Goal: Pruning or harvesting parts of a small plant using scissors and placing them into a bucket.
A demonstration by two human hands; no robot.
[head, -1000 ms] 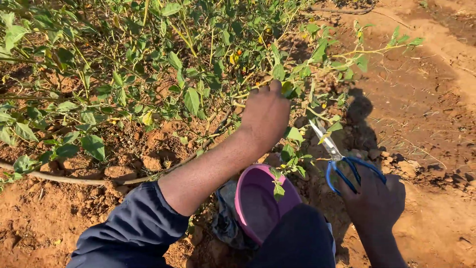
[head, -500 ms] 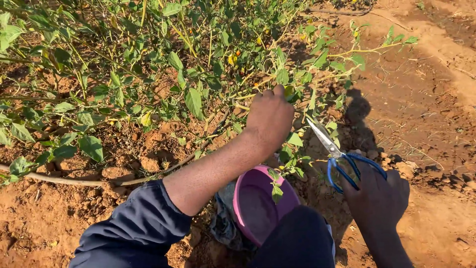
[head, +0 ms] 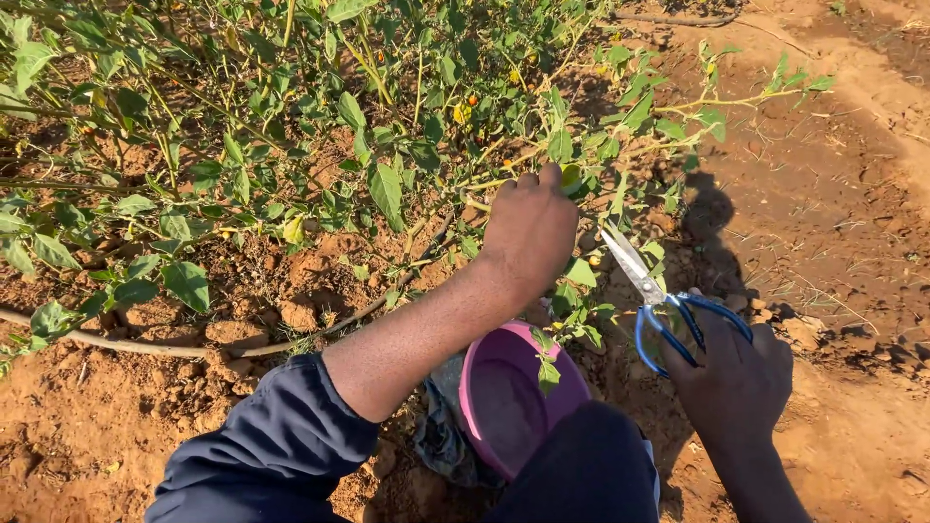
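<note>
- left hand (head: pixel 531 230): reaches forward into the plant (head: pixel 387 116), back of the hand up, fingers curled down among the stems at the near right edge of the foliage. what the fingers close on is hidden by the hand itself; whether they clamp a stem cannot be told.
- left sleeve (head: pixel 271 455): dark blue, pushed back to the elbow, bare forearm running from near left toward the plant.
- right hand (head: pixel 731 373): near right, fingers through the blue loops of the scissors (head: pixel 654 295), closed around the handles.
- scissors: blades point far-left toward the left hand. the metal blades lie together or nearly so; the tips sit just beside the left hand, among small leaves. contact with a stem cannot be told.
- plant: green leafy bush with thin yellowish stems, filling the far left and centre. small orange and yellow fruits show among the leaves.
- bowl (head: pixel 504 397): purple, tilted, near centre between the two arms, resting on a dark cloth (head: pixel 441 436). a small leafy sprig overlaps its rim.
- ground (head: pixel 833 213): dry red-brown soil with clods. a thin hose (head: pixel 145 346) runs along it on the left, under the plant.
</note>
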